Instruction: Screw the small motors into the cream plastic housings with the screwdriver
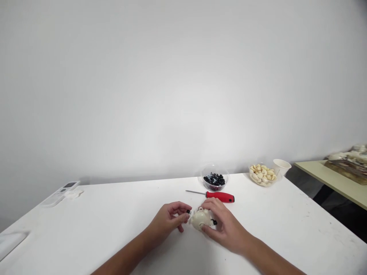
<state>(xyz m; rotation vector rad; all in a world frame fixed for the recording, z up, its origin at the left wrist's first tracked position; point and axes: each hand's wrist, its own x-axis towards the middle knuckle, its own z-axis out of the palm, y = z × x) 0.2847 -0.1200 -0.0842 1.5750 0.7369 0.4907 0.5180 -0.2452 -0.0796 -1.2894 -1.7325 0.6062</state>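
Note:
A round cream-coloured plastic part (200, 219) with small black pieces at its sides sits low on the white table, between my hands. My right hand (223, 225) grips it from above and the right, its fingers curving over the top. My left hand (168, 221) pinches its left side, close to a small black piece (188, 211) by the fingertips. Much of the part is hidden by my fingers, and what it is exactly cannot be told. Just beyond my right hand lies a red-handled screwdriver (220, 196), its steel shaft pointing left.
At the table's far edge stand a clear bowl of dark blue pieces (214, 179), a clear bowl of pale cloves (262, 175) and a white paper cup (281, 167). A white device (61, 193) lies far left. A lower tabletop with a cluttered tray (344, 168) is at right.

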